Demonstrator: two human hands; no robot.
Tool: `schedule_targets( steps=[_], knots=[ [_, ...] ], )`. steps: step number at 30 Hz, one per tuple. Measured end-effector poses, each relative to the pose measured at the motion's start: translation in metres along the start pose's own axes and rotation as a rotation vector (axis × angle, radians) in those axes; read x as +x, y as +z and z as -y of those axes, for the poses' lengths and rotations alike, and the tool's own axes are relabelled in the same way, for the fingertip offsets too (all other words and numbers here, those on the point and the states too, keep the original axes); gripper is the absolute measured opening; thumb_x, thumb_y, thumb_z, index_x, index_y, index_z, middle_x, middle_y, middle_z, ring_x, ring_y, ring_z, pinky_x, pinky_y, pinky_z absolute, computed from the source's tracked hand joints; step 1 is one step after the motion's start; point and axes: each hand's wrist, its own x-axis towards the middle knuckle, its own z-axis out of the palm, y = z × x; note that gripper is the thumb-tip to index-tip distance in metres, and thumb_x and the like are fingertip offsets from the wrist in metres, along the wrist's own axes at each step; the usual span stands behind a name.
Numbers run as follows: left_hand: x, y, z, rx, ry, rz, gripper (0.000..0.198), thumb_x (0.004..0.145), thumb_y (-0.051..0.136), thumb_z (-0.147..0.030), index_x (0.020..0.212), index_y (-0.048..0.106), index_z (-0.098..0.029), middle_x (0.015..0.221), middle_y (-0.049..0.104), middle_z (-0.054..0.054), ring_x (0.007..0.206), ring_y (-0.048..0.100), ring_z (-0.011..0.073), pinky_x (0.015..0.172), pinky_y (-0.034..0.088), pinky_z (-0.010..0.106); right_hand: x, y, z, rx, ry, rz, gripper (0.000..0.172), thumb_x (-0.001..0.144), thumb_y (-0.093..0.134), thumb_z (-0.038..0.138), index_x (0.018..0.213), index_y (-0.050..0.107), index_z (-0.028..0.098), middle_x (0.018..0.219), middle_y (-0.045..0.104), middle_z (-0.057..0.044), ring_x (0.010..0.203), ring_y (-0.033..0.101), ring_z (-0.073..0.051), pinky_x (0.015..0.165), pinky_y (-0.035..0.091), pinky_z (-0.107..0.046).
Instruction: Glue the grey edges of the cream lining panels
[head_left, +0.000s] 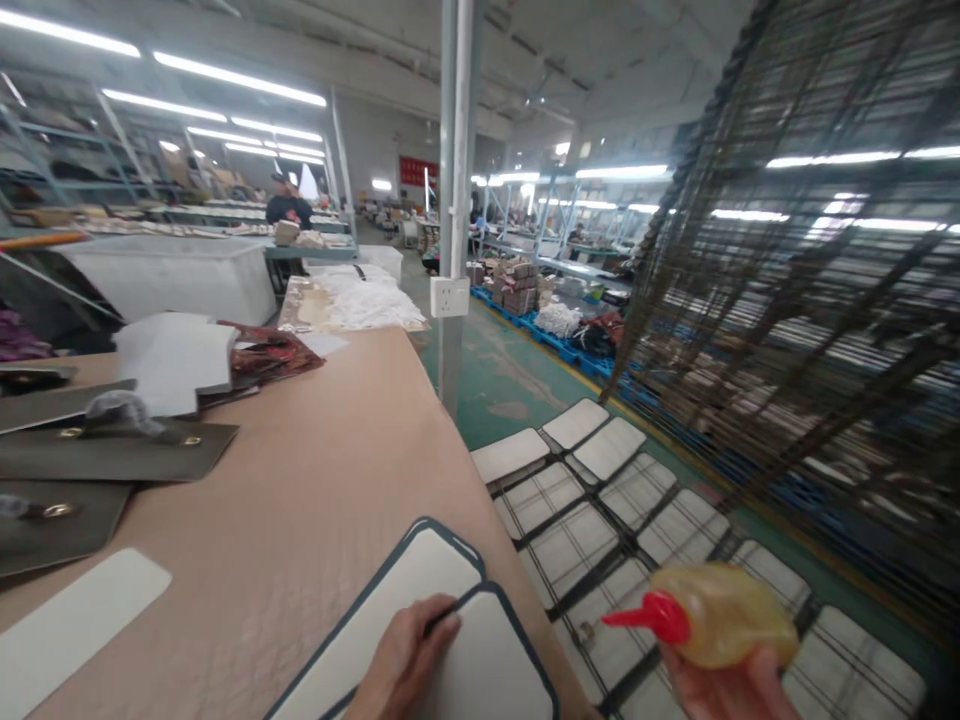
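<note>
- Hands of the wearer: two; left hand (pixel 409 655) at 6 o'clock, right hand (pixel 724 690) at 5 o'clock.
- Squeeze bottle (pixel 739 615), red nozzle: one, 4 o'clock.
- Dark-edged panels (pixel 499 660) on the table (pixel 337 450): two, 6 o'clock.
- Racked panels (pixel 611 448), pale with dark edges: at least ten, 4 o'clock; lower ones partly hidden, full count not determinable.
- Loose white panel (pixel 82 625): one, 8 o'clock.
- Grey-brown pieces (pixel 154 462) with gold-coloured fittings: two, 9 o'clock; fittings (pixel 193 440) visible: three.
- Large white bin (pixel 172 280): one, between 9 and 10 o'clock.
- Column (pixel 454 150): one, 12 o'clock.
- Red banner (pixel 418 171): one, 11 o'clock.
</note>
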Motion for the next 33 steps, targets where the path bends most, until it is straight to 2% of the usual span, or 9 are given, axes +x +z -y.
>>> schedule_targets(
  steps=[4, 6, 8, 11, 14, 19, 25, 29, 33],
  knots=[
    [0.003, -0.011, -0.053, 0.025, 0.188, 0.183, 0.035, 0.088, 0.042, -0.042, 0.073, 0.060, -0.016, 0.068, 0.054, 0.000, 0.070, 0.048, 0.0144, 0.065, 0.035, 0.022, -0.012, 0.031, 0.029, -0.182, -0.281, 0.177, 0.082, 0.042, 0.084, 0.055, 0.117, 0.059, 0.035, 0.123, 0.061, -0.008, 0.103, 0.060, -0.031, 0.089, 0.048, -0.051],
    [0.008, -0.019, -0.083, 0.053, 0.298, 0.294, 0.035, 0.088, 0.044, -0.041, 0.066, 0.055, -0.016, 0.061, 0.044, -0.003, 0.063, 0.042, 0.0117, 0.060, 0.032, 0.020, -0.023, 0.049, 0.046, -0.253, -0.390, 0.251, 0.082, 0.035, 0.086, 0.055, 0.111, 0.063, 0.034, 0.111, 0.066, -0.012, 0.096, 0.063, -0.035, 0.092, 0.041, -0.060],
    [0.014, -0.025, -0.112, 0.068, 0.394, 0.402, 0.035, 0.089, 0.045, -0.039, 0.062, 0.052, -0.016, 0.060, 0.040, -0.003, 0.060, 0.039, 0.0105, 0.058, 0.030, 0.020, -0.034, 0.060, 0.063, -0.324, -0.449, 0.315, 0.083, 0.031, 0.087, 0.054, 0.109, 0.064, 0.033, 0.099, 0.070, -0.013, 0.089, 0.064, -0.038, 0.089, 0.040, -0.063],
    [0.021, -0.028, -0.150, 0.057, 0.480, 0.589, 0.032, 0.088, 0.048, -0.036, 0.065, 0.053, -0.016, 0.063, 0.045, -0.003, 0.062, 0.043, 0.0104, 0.058, 0.031, 0.020, -0.045, 0.063, 0.085, -0.400, -0.486, 0.374, 0.086, 0.030, 0.087, 0.051, 0.111, 0.063, 0.033, 0.088, 0.071, -0.010, 0.082, 0.066, -0.036, 0.083, 0.044, -0.061],
    [0.028, -0.024, -0.177, 0.047, 0.517, 0.758, 0.031, 0.088, 0.049, -0.036, 0.067, 0.056, -0.015, 0.063, 0.044, -0.003, 0.061, 0.040, 0.0096, 0.057, 0.030, 0.019, -0.049, 0.055, 0.103, -0.405, -0.517, 0.390, 0.086, 0.028, 0.089, 0.049, 0.108, 0.063, 0.033, 0.078, 0.071, -0.005, 0.071, 0.066, -0.030, 0.079, 0.049, -0.056],
    [0.037, -0.011, -0.200, 0.055, 0.559, 0.850, 0.036, 0.085, 0.053, -0.045, 0.073, 0.064, -0.013, 0.062, 0.046, -0.002, 0.061, 0.039, 0.0102, 0.057, 0.033, 0.019, -0.055, 0.039, 0.121, -0.428, -0.581, 0.382, 0.078, 0.029, 0.089, 0.049, 0.101, 0.066, 0.030, 0.065, 0.068, -0.003, 0.063, 0.065, -0.026, 0.076, 0.052, -0.052],
    [0.036, 0.001, -0.215, 0.067, 0.572, 0.852, 0.040, 0.083, 0.055, -0.049, 0.077, 0.068, -0.012, 0.062, 0.049, -0.002, 0.060, 0.039, 0.0097, 0.055, 0.031, 0.018, -0.063, 0.024, 0.133, -0.446, -0.634, 0.400, 0.077, 0.034, 0.088, 0.049, 0.105, 0.065, 0.027, 0.078, 0.071, -0.007, 0.075, 0.067, -0.031, 0.083, 0.049, -0.053],
    [0.034, 0.006, -0.220, 0.069, 0.589, 0.842, 0.037, 0.085, 0.054, -0.045, 0.072, 0.064, -0.012, 0.062, 0.046, -0.003, 0.060, 0.038, 0.0096, 0.055, 0.031, 0.019, -0.065, 0.020, 0.139, -0.466, -0.637, 0.436, 0.075, 0.038, 0.086, 0.049, 0.106, 0.066, 0.025, 0.091, 0.070, -0.011, 0.082, 0.066, -0.032, 0.082, 0.050, -0.050],
    [0.034, 0.010, -0.220, 0.055, 0.588, 0.848, 0.038, 0.083, 0.055, -0.045, 0.066, 0.058, -0.012, 0.060, 0.041, -0.003, 0.058, 0.036, 0.0092, 0.054, 0.029, 0.019, -0.063, 0.017, 0.143, -0.466, -0.668, 0.473, 0.070, 0.040, 0.086, 0.047, 0.104, 0.066, 0.028, 0.088, 0.071, -0.010, 0.077, 0.067, -0.031, 0.076, 0.054, -0.046]
  ],
)
